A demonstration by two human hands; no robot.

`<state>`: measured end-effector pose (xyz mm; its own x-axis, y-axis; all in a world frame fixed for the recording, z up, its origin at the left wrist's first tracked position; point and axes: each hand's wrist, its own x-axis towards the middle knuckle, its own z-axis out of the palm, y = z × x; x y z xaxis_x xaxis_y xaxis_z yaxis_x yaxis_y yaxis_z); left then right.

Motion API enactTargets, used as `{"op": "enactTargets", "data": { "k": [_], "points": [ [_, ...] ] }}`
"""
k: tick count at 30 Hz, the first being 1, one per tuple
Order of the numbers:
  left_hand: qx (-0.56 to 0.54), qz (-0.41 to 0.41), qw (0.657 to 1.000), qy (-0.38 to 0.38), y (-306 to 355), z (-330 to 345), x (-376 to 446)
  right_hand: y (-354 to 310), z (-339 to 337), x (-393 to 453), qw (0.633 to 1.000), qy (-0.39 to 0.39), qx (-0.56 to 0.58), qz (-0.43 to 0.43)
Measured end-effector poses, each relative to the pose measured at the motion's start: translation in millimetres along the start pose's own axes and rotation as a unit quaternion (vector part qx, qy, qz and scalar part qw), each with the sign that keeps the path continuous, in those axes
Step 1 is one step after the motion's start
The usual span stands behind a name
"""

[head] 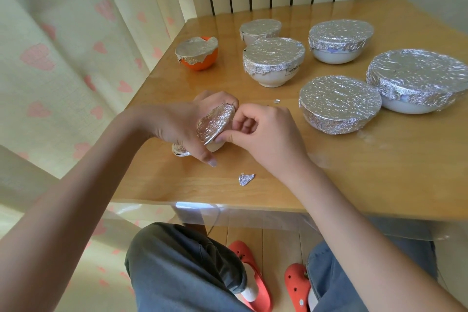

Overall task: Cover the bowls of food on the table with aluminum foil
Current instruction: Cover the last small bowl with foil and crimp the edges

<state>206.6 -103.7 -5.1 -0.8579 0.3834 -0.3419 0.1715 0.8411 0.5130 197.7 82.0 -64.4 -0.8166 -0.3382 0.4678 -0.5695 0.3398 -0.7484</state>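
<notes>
A small white bowl (215,145) with foil (215,121) over its top is tilted toward the right at the table's near left. My left hand (182,124) grips it from behind, fingers wrapped over the far rim. My right hand (263,134) has curled fingers that pinch the foil's edge at the bowl's right rim. Further back stand several foil-covered bowls: an orange one (198,54), white ones at the back (260,30), in the middle (273,61), at back right (340,40), far right (417,78) and near right (339,104).
The wooden table (354,172) carries a clear plastic sheet that hangs over its near edge. A crumpled foil scrap (245,179) lies near the front edge, a tiny one (276,101) behind my right hand. A curtain hangs at left, a radiator behind.
</notes>
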Motion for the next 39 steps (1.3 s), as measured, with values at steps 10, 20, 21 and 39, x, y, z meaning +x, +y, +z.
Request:
{"op": "enactTargets", "data": {
  "k": [10, 20, 21, 39],
  "points": [
    [0.001, -0.004, 1.0, -0.001, -1.1, -0.8, -0.4, 9.7, 1.3, 4.6, 0.971, 0.001, 0.212, 0.113],
    [0.034, -0.002, 0.999, 0.005, -4.5, 1.0, -1.1, 14.0, 0.8, 8.8, 0.933, -0.04, 0.328, 0.143],
    [0.035, 0.0, 0.999, 0.004, -4.5, 1.4, -0.8, 14.6, 0.9, 9.3, 0.934, -0.038, 0.326, 0.141],
    [0.026, 0.01, 1.0, -0.01, -4.4, 1.7, -0.9, 10.6, -30.3, 49.9, 0.983, -0.055, -0.141, -0.103]
  ]
}}
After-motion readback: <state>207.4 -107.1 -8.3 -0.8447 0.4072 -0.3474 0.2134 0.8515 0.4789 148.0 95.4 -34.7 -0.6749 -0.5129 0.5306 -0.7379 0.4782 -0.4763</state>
